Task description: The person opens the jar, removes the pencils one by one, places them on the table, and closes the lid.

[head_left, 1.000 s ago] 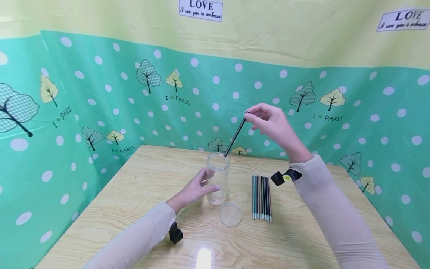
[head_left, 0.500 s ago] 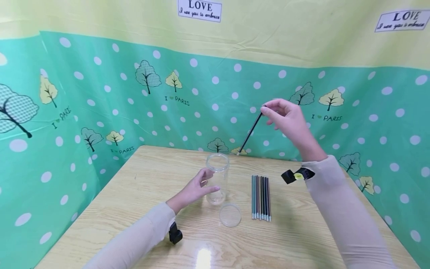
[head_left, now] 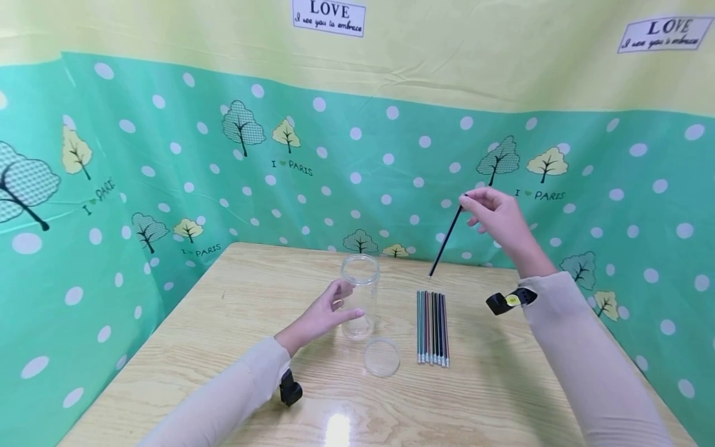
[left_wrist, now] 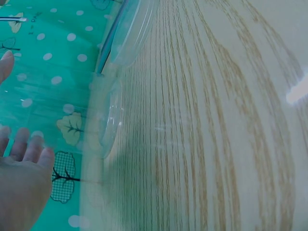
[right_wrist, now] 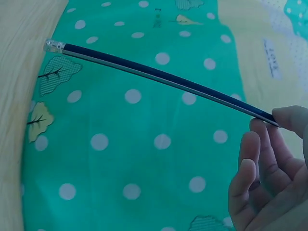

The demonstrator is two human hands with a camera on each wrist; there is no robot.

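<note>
A clear jar (head_left: 365,301) stands upright and uncapped on the table, and my left hand (head_left: 326,315) holds its side, fingers and thumb curved around the wall. The left wrist view shows that hand (left_wrist: 24,178) at the left edge, seen against the see-through jar wall. With thumb and fingertips, my right hand (head_left: 499,220) pinches a dark pencil (head_left: 447,239) by its upper end, above the table's back part. The pencil (right_wrist: 159,79) slants, its eraser end pointing down. Below it several pencils (head_left: 432,329) lie side by side, eraser ends toward me.
A clear round lid (head_left: 382,357) lies flat in front of the jar. The wooden table (head_left: 234,372) meets a green and yellow curtain (head_left: 313,205) at its back and sides. Each forearm carries a black wrist camera (head_left: 289,388).
My right hand has carried the pencil rightward, away from the jar's mouth, then downward to above the row of pencils. The left hand and the jar have stayed in place.
</note>
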